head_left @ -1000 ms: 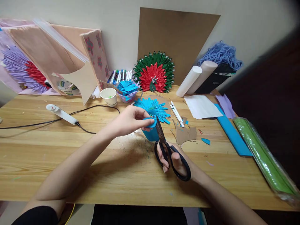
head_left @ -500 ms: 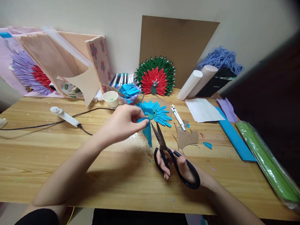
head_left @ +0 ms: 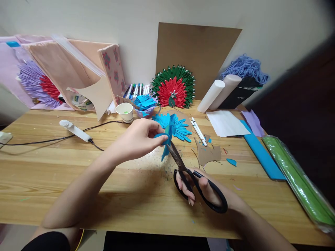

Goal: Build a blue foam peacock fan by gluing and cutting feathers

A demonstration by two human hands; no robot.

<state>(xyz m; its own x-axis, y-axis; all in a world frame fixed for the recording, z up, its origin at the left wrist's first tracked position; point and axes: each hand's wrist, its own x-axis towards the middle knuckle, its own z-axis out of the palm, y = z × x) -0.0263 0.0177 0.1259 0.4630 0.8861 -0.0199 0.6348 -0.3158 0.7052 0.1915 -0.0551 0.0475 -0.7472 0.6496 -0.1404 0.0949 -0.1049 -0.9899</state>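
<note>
Between the thumb and fingers of my left hand (head_left: pixel 142 137) is a piece of blue paper (head_left: pixel 165 152), raised over the table. My right hand (head_left: pixel 187 186) has its thumb and fingers through the black handles of a pair of scissors (head_left: pixel 178 161). The scissor blades are slightly parted, their tips at the blue paper just by my left thumb. Behind, a fan of blue petals (head_left: pixel 181 129) lies on a round cardboard, partly hidden by the paper and my hand.
A paper cup (head_left: pixel 124 112) and a bowl of blue paper pieces (head_left: pixel 145 104) stand behind my left hand. White markers (head_left: pixel 199 131) and cardboard scraps (head_left: pixel 208 154) lie to the right. A glue gun (head_left: pixel 74 130) with its cord is at left; a green wrapped roll (head_left: pixel 295 177) lies far right.
My left hand has turned the blue paper and shifted slightly right. The scissors' blades have closed partway, and their tips now meet the paper.
</note>
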